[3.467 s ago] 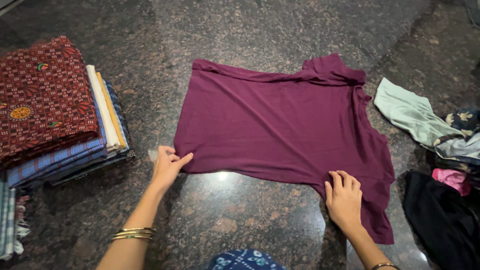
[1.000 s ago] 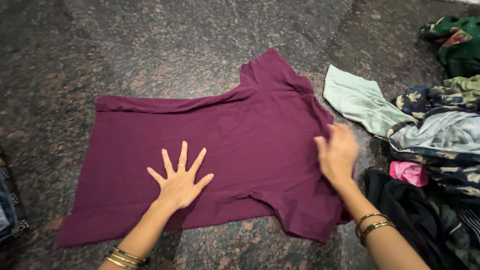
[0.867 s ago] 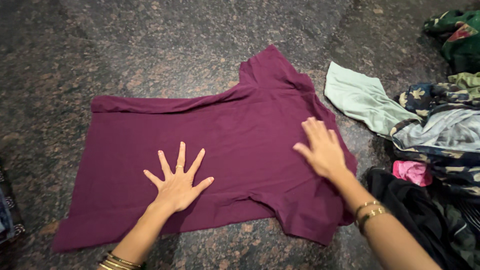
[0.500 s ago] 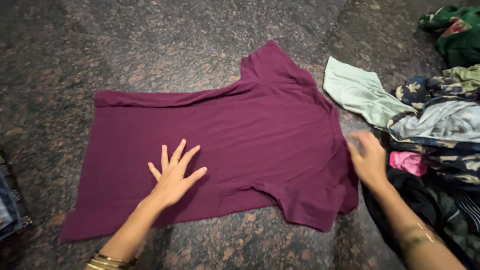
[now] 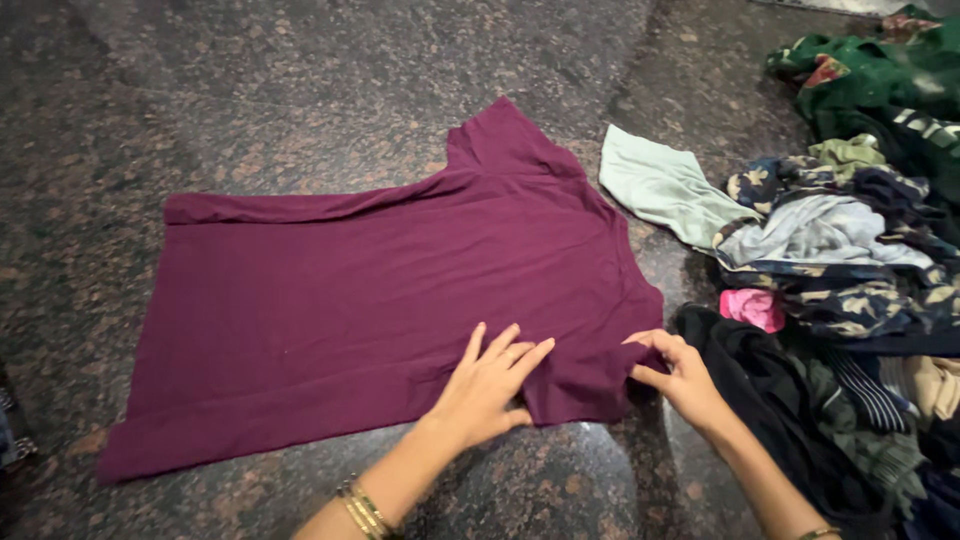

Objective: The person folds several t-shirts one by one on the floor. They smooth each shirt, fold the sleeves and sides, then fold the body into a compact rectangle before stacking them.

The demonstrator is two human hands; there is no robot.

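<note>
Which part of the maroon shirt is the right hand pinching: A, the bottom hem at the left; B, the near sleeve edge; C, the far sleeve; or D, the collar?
B: the right hand pinches the near sleeve edge of the maroon shirt, beside the left hand.

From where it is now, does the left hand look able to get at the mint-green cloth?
Probably not without shifting. The left hand rests on the maroon shirt's near hem, while the mint-green cloth lies across the shirt, by the clothes pile; nothing blocks it, but the right hand is nearer.
</note>
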